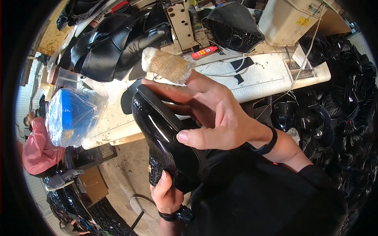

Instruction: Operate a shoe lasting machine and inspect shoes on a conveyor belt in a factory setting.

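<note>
A glossy black shoe upper (pixel 151 118) is held up in front of my body, tilted, with a smooth shiny side and a rough, sparkling textured part lower down. Around its lower end my left hand (pixel 167 192) is closed, thumb on the textured part; its other fingers are mostly hidden. My right hand (pixel 218 114) grips it from the right side, thumb pressed on the near face and fingers behind the edge. A thick beige bandage (pixel 167 66) wraps one finger of that hand, which sticks out over the table.
Behind lies a white sewing-machine table (pixel 264 72) with a printed ruler edge, a red tube (pixel 204 52) and stacked black leather pieces (pixel 106 55). At left stands a plastic-wrapped blue roll (pixel 67 116). Another person (pixel 41 147) sits beyond. Glossy black pieces (pixel 342 118) heap at right.
</note>
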{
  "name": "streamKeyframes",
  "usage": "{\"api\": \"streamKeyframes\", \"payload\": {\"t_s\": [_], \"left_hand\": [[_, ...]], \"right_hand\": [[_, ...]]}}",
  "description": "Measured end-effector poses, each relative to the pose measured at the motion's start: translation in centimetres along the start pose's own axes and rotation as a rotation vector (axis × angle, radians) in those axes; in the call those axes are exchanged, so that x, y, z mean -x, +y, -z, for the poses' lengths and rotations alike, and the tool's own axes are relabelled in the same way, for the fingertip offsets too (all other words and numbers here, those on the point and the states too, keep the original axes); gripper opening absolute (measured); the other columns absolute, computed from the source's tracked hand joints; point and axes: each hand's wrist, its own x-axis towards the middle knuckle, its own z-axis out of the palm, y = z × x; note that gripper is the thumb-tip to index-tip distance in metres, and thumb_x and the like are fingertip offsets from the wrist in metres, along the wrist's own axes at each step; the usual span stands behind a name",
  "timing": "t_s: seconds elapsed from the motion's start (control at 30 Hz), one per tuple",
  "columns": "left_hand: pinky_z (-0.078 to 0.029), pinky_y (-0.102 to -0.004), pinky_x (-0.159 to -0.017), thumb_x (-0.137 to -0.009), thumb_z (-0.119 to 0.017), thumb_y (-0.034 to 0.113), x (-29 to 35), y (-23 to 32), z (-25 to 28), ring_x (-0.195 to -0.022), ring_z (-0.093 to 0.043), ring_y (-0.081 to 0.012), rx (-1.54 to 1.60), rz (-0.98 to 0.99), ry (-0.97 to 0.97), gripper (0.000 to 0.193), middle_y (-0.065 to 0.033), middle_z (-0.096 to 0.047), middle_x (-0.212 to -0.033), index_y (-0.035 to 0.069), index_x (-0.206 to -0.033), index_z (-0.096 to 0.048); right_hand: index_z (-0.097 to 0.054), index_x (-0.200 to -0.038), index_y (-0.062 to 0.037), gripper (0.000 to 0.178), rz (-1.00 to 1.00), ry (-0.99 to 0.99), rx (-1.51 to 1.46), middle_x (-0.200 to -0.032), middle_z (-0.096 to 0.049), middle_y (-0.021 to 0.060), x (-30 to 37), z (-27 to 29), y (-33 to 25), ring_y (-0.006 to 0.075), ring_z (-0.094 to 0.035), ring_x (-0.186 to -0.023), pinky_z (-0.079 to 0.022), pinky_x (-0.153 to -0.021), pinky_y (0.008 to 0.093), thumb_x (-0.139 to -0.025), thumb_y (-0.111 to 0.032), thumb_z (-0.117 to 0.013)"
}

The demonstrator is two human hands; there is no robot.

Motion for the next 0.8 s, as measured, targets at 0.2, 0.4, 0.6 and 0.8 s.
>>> {"api": "streamKeyframes", "payload": {"t_s": [0.2, 0.4, 0.6, 0.8], "left_hand": [[-0.045, -0.0417, -0.107, -0.099, -0.052, 0.026, -0.1, -0.2, 0.6, -0.118, -0.06, -0.0275, -0.003, 0.002, 0.007, 0.046, -0.0159, -0.061, -0.129, -0.005, -0.133, -0.053], [-0.046, -0.0399, -0.105, -0.103, -0.046, 0.025, -0.1, 0.1, -0.1, -0.118, -0.06, -0.025, -0.078, -0.025, -0.016, 0.043, -0.0148, -0.062, -0.128, -0.007, -0.131, -0.053], [-0.047, -0.0402, -0.105, -0.102, -0.049, 0.025, -0.2, 0.2, -0.4, -0.116, -0.061, -0.025, -0.017, -0.017, -0.009, 0.043, -0.0145, -0.063, -0.126, -0.006, -0.13, -0.054], [-0.047, -0.0417, -0.104, -0.098, -0.054, 0.024, -0.3, 0.3, -0.5, -0.115, -0.063, -0.0272, 0.005, -0.003, 0.01, 0.044, -0.0155, -0.064, -0.124, -0.005, -0.13, -0.054]], "right_hand": [[-0.032, -0.147, 0.0104, 0.073, 0.011, 0.002, 0.053, -0.152, -0.036, 0.0174, -0.1, 0.0, 0.0, 0.0255, -0.039, -0.14, -0.03, -0.117, 0.0395, -0.083, -0.003, -0.065], [-0.032, -0.146, 0.0083, 0.073, 0.0, 0.046, -0.002, -0.147, -0.042, 0.0167, -0.1, -0.5, 0.3, 0.0206, -0.043, -0.135, -0.034, -0.114, 0.0345, -0.082, 0.0, -0.066], [-0.034, -0.145, 0.0059, 0.072, -0.005, 0.073, -0.01, -0.14, -0.049, 0.0142, -0.1, -0.7, 0.3, 0.0152, -0.049, -0.127, -0.038, -0.11, 0.0297, -0.082, 0.0, -0.068], [-0.033, -0.144, 0.0067, 0.071, 0.012, 0.064, 0.013, -0.141, -0.049, 0.0154, -0.1, -0.4, 0.3, 0.0151, -0.048, -0.127, -0.037, -0.11, 0.0293, -0.082, 0.0, -0.067]]}}
